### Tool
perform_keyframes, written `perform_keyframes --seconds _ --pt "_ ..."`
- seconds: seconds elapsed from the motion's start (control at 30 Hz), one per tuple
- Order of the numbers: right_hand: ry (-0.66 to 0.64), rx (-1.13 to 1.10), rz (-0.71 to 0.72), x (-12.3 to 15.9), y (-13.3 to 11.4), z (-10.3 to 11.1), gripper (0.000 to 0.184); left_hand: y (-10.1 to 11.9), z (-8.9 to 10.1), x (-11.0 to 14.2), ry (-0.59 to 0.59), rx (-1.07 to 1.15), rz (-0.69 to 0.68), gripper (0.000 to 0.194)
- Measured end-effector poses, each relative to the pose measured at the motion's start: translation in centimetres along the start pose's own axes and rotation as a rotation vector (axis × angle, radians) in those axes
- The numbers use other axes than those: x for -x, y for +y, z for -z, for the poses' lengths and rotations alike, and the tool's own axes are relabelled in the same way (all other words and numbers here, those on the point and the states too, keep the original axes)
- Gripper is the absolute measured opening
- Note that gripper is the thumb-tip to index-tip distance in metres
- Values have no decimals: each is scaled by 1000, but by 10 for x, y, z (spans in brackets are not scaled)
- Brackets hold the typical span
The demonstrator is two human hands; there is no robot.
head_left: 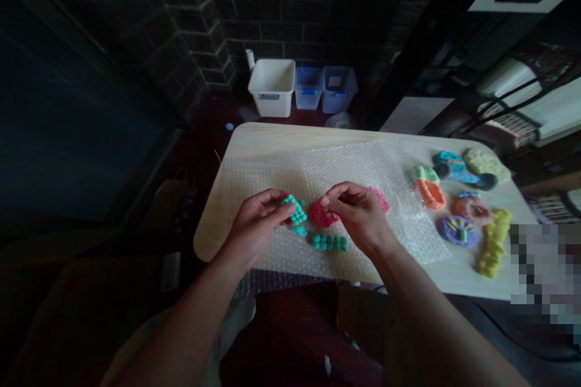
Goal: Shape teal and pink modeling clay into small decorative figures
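Observation:
My left hand [260,219] pinches a small cluster of green clay balls [297,211] between thumb and fingers, just above the bubble wrap. Loose green bits [299,230] lie below it. My right hand [354,208] is closed, thumb against fingertips, over a bumpy pink-red clay piece [319,213]. Whatever that pinch may hold is too small or hidden to make out. Part of the pink-red piece is covered by the hand, and more pink-red shows behind it. Nearer to me, a green block of round lumps in two rows [330,242] rests on the wrap.
Bubble wrap [254,175] covers much of the wooden table [267,134]. Several coloured clay shapes stand at the right, among them an orange-and-green one [430,190], a purple disc [458,231] and a yellow strip [494,245]. Beyond the table are a white bin [273,87] and two clear boxes [338,91].

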State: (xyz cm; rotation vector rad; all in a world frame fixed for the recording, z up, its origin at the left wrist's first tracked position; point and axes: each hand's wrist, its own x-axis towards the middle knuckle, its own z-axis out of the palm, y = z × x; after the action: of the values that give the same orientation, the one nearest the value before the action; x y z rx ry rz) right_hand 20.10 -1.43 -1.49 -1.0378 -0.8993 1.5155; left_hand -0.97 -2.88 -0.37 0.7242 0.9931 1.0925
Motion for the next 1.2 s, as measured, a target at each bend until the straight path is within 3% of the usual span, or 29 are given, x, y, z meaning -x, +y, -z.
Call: perform_keyframes --seconds 0.13,0.23,0.4,0.63,0.9,1.2 --pt "-59 -52 -92 0 1 0 33 -3 1 -1 8 -24 14 35" --pt "-100 -2 -73 0 1 0 35 -6 0 -2 -8 -31 15 34" --pt "-21 11 18 1 0 4 27 -6 -3 -2 -31 -45 30 32" --pt "-102 -58 -105 5 -1 8 31 -5 -4 -1 -21 -32 34 33" --pt "-87 -128 -67 7 -6 5 27 0 -4 0 -15 -12 38 33" --pt "-299 -244 -174 15 -16 5 27 2 -2 2 -4 37 52 36"
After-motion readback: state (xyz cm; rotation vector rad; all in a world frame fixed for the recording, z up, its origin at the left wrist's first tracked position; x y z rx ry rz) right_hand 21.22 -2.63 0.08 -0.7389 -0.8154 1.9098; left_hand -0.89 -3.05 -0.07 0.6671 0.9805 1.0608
